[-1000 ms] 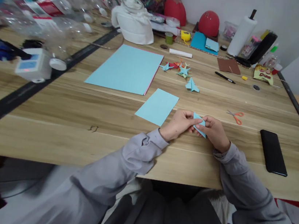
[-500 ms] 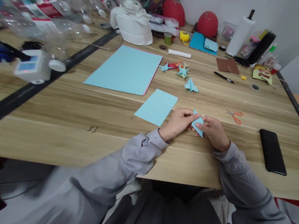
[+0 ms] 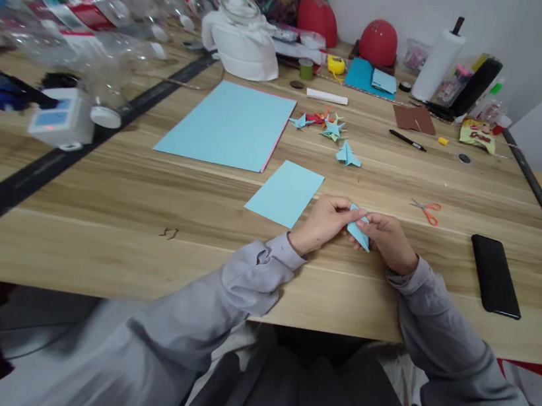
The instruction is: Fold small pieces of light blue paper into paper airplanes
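Observation:
Between my two hands is a small piece of folded light blue paper (image 3: 357,235), narrow and pointed at its lower end. My left hand (image 3: 326,220) grips its left side, thumb lying across the top. From the other side my right hand (image 3: 389,237) pinches it, thumb pressed on its face; the fingers underneath are partly hidden. A flat light blue sheet (image 3: 285,193) lies just left of my left hand. Farther back sit a folded blue paper figure (image 3: 348,154) and several small coloured paper figures (image 3: 331,127).
Orange-handled scissors (image 3: 428,212) and a black phone (image 3: 496,276) lie to the right. A stack of large blue sheets (image 3: 231,124) is at back left, near plastic bottles (image 3: 91,13) and a white device (image 3: 62,119). A pen (image 3: 408,140) and a paper roll (image 3: 437,65) are farther back.
My thumbs have shifted slightly on the folded paper, and it now looks narrower, with its right edge turned inward. The whole view has moved a little; the other things stay put.

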`<state>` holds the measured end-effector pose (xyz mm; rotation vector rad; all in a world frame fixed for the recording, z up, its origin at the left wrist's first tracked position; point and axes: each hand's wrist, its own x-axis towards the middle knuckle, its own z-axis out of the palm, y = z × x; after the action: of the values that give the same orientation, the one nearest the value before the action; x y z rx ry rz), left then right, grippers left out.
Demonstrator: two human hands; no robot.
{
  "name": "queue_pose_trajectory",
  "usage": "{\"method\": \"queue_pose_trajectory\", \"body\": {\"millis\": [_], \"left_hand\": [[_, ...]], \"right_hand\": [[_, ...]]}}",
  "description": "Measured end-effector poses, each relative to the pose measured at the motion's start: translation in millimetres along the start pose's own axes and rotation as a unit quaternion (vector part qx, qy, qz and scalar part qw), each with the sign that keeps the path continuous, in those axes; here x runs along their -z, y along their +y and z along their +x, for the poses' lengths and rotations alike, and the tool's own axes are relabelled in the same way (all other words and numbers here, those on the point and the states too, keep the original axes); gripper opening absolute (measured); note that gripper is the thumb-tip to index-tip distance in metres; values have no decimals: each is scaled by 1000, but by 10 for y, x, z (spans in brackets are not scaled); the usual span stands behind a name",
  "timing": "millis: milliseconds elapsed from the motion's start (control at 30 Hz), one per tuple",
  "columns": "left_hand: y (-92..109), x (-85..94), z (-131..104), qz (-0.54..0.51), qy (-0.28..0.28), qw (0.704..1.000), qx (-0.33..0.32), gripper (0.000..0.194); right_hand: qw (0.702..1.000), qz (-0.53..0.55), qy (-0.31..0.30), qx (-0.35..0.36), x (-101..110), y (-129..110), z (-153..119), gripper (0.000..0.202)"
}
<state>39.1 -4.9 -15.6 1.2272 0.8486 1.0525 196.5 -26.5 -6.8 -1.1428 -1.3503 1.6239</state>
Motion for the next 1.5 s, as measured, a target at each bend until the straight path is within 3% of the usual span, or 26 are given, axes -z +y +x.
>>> {"method": "queue_pose_trajectory", "body": {"millis": [333, 633, 833, 1267, 1500], "left_hand": [[71, -2, 10, 12, 28, 999, -10, 48], [71, 4, 24, 1, 55, 998, 40, 61], [70, 7, -12, 38, 9, 999, 0, 43], [115, 14, -3, 76, 26, 996, -43, 44], [119, 14, 9, 72, 53, 995, -43, 33]], "right_hand": [[1000, -20, -2, -2, 10, -8, -5, 46], [1000, -3, 14, -23, 3, -17, -15, 47], [999, 28, 4, -32, 19, 1, -11, 47], [1000, 13, -8, -27, 10, 1, -10, 47], [999, -39, -5, -5, 3, 6, -13, 49]]}}
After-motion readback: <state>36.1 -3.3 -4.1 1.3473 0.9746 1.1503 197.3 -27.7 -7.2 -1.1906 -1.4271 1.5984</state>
